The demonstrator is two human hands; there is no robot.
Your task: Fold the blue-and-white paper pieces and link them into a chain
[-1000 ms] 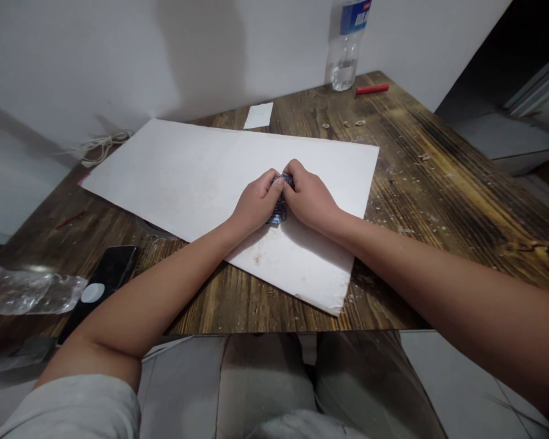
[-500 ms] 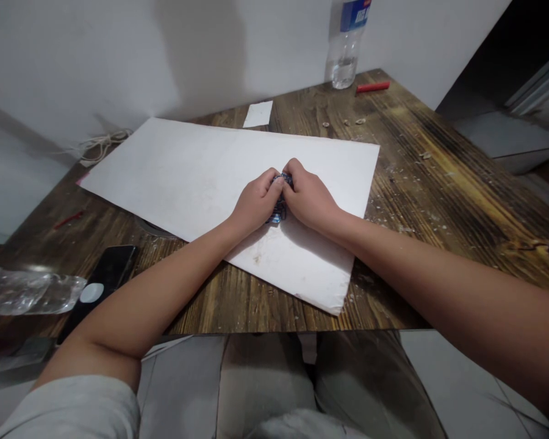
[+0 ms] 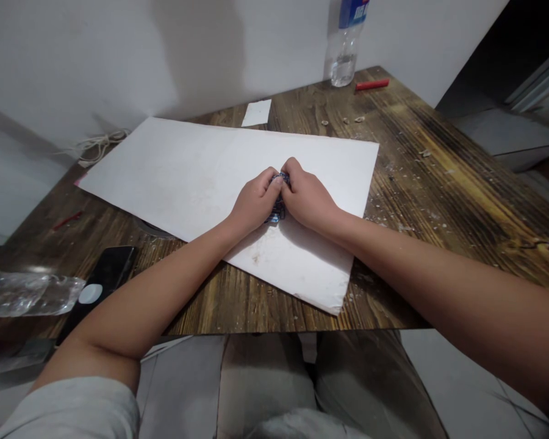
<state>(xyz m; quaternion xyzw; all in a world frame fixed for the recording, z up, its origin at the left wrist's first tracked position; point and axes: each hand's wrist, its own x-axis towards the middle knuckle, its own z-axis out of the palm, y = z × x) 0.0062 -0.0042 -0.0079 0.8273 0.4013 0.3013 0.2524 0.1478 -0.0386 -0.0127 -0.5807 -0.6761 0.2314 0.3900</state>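
My left hand and my right hand meet over the white board, thumbs side by side. Between them they grip a small dark blue-and-silver patterned thing. Its lower end shows beneath the thumbs and a bit of it above them. Fingers and palms cover most of it, so its kind cannot be made out. Both hands are closed around it from either side.
Around the board lies the brown wooden table, strewn with small white crumbs. A water bottle stands at the back near a red stick. A white paper piece, cables, a black phone and a lying bottle are left.
Both hands keep nearly the same grip and place. The whole view has shifted very slightly.
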